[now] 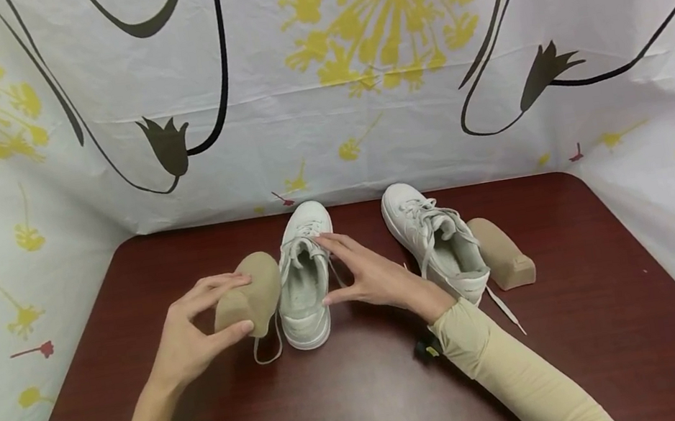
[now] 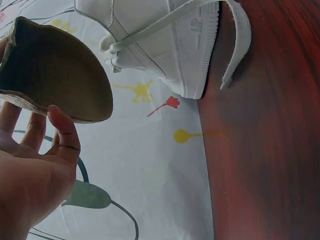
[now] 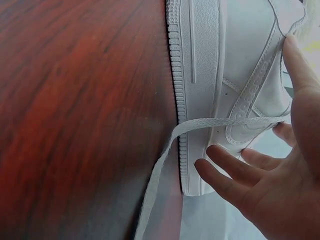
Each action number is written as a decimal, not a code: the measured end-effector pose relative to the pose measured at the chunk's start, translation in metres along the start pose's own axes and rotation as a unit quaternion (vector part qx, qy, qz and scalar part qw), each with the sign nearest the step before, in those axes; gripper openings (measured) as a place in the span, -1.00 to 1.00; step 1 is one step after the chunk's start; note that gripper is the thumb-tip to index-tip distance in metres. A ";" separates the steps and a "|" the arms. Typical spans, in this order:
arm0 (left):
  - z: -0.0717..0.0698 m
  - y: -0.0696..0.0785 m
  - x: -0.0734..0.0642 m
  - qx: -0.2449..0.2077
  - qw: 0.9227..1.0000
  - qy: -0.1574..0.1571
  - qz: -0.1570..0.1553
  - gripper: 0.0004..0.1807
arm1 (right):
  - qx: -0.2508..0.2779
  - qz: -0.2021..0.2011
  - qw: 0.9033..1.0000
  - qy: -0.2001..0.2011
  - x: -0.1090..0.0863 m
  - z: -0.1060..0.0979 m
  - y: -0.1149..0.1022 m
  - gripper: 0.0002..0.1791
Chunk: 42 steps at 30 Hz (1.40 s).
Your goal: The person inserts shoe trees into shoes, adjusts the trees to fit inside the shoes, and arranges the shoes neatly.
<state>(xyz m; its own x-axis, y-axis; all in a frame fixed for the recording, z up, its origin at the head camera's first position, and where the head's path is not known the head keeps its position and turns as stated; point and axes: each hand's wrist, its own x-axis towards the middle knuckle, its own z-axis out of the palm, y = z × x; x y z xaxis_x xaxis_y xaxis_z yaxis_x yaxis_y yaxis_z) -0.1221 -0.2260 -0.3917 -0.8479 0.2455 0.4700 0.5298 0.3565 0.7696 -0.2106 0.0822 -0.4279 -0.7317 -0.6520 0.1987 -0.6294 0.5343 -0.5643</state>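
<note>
My left hand (image 1: 188,327) holds a beige moulded shoe insert (image 1: 259,280) between thumb and fingers, beside the left white sneaker (image 1: 305,324). The left wrist view shows the insert's dark hollow side (image 2: 60,70), with a thumb and fingers at its edge. My right hand (image 1: 373,271) is at the right side of that sneaker, fingers spread near the tongue and thumb by the collar. In the right wrist view, the right hand (image 3: 270,175) has straight fingers along the sneaker's side (image 3: 200,100), and a loose lace (image 3: 165,155) hangs down over the sole.
A second white sneaker (image 1: 405,222) with loosened laces stands to the right. Against its right side lies another beige insert (image 1: 501,251). The dark red table (image 1: 342,413) ends at a patterned white cloth (image 1: 273,133) behind the shoes.
</note>
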 end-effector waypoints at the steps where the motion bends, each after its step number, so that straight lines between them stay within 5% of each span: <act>1: 0.000 0.001 0.000 -0.002 1.000 -0.001 0.000 -0.37 | -0.002 0.001 1.000 0.000 0.000 0.000 0.000 0.14; 22: 0.017 0.017 0.001 -0.029 0.995 -0.029 0.087 -0.36 | -0.010 -0.003 1.000 0.009 -0.002 0.001 -0.001 0.12; 42: 0.029 0.020 0.007 -0.027 0.996 -0.053 0.066 -0.42 | -0.001 0.007 1.000 0.010 -0.002 0.002 0.000 0.12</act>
<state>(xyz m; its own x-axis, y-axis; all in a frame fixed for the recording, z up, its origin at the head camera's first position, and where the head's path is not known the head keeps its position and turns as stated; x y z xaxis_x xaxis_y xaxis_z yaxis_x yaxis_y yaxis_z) -0.1164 -0.1914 -0.3856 -0.7628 0.3812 0.5223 0.6317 0.2667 0.7279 -0.2082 0.0825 -0.4302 -0.7456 -0.6332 0.2076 -0.6199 0.5446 -0.5649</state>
